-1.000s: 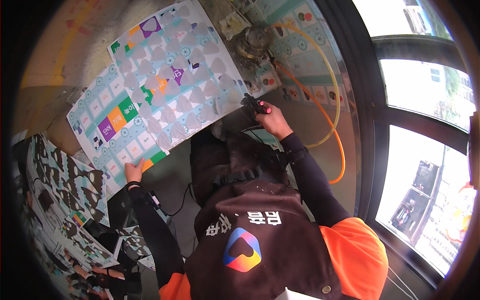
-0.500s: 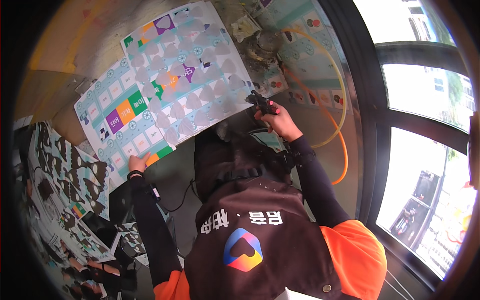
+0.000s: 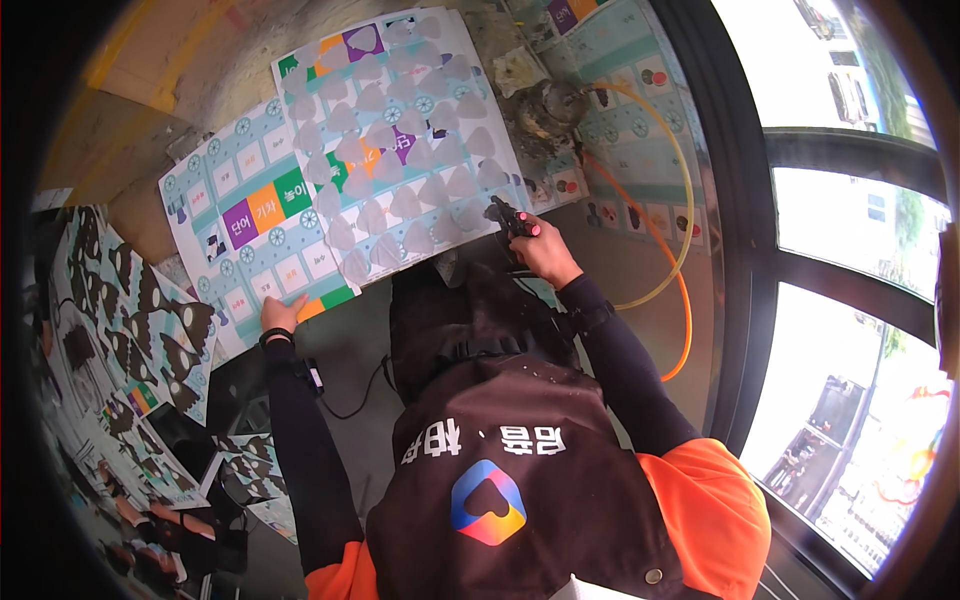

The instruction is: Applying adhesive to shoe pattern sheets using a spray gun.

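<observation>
Nearby, yellow tubing (image 3: 691, 207) loops by the right hand (image 3: 550, 252).

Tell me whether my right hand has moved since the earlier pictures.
Yes, leftward: the right hand now sits farther left of the dark window frame than a second ago.

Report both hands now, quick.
Left hand: touching the printed sheet at its near edge; grip unclear.
Right hand: closed, holding a black tool.

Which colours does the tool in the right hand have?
The tool is black with two pink ends, seen in the head view.
</observation>
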Available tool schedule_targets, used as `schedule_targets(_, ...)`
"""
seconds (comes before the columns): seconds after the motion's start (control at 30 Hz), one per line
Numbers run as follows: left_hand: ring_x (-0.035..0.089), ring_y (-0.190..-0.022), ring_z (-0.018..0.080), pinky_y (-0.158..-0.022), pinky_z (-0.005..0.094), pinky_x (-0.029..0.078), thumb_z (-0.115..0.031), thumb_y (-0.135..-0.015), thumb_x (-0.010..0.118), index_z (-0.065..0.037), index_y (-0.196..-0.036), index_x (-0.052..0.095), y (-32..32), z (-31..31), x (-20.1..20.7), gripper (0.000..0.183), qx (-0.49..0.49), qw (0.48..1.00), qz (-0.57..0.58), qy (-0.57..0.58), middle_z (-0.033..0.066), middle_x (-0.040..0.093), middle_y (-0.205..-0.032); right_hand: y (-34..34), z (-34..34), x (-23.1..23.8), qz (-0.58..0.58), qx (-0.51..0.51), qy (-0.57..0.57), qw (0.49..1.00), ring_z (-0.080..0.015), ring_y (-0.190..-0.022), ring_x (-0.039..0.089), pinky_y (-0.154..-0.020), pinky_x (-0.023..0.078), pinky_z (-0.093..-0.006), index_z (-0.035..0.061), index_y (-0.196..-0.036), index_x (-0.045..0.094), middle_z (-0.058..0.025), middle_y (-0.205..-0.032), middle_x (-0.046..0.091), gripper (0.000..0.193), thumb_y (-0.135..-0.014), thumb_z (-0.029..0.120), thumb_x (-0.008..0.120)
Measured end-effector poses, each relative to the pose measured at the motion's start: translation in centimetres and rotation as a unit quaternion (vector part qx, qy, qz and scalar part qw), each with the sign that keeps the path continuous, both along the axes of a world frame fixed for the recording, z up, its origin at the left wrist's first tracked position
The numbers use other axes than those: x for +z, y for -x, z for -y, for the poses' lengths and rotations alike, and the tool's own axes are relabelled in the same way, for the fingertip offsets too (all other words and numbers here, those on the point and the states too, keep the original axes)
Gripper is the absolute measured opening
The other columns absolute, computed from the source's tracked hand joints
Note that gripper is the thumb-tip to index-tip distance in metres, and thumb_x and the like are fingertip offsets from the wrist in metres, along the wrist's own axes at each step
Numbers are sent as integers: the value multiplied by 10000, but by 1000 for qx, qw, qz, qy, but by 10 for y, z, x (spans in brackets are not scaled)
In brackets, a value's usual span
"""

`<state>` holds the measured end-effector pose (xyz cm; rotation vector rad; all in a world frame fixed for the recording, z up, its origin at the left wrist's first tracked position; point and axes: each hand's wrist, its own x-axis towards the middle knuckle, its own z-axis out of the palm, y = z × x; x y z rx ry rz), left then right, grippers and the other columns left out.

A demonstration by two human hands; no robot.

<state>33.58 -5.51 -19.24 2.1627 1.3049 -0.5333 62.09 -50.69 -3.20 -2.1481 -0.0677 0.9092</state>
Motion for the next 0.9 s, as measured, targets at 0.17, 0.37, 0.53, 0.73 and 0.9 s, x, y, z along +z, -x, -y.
schedule_targets(0.17,677,-549,231,-577,363,543,-504,-698,873,44,-860,553,3,-4,-10,655,-31,999,15,-35,136,662,-657,1,-2,-6,16,-2,4,1000,-365,-760,639,-723,491,-425,-3,-988,613,-206,-792,641,267,-776,158,619)
schedule_targets(0.37,686,-589,272,-615,397,547,-505,-689,875,50,-847,583,-7,-1,9,647,-16,1000,-4,12,149,676,-668,0,5,9,-22,48,15,998,-366,-740,630,-722,492,-423,-10,-955,622,-206,-805,645,251,-764,154,618)
schedule_targets(0.53,704,-607,269,-635,389,553,-486,-694,881,58,-871,577,-12,4,20,648,4,1000,-17,-2,163,681,-687,0,-1,4,7,-31,-9,999,-329,-696,612,-695,490,-406,-12,-953,621,-178,-759,640,237,-773,142,607)
schedule_targets(0.73,702,-602,268,-630,385,553,-492,-695,880,48,-865,576,-11,-2,11,642,-9,999,-45,18,156,679,-681,-3,-1,2,-75,-3,-28,997,-289,-646,596,-663,483,-390,-20,-927,618,-153,-716,628,219,-769,132,611)
schedule_targets(0.9,701,-600,268,-631,385,553,-499,-693,878,34,-842,584,-6,-5,3,627,-10,999,-34,8,156,684,-675,-1,6,10,-59,17,4,998,-294,-668,611,-671,486,-398,-16,-930,618,-162,-737,635,231,-762,142,614)
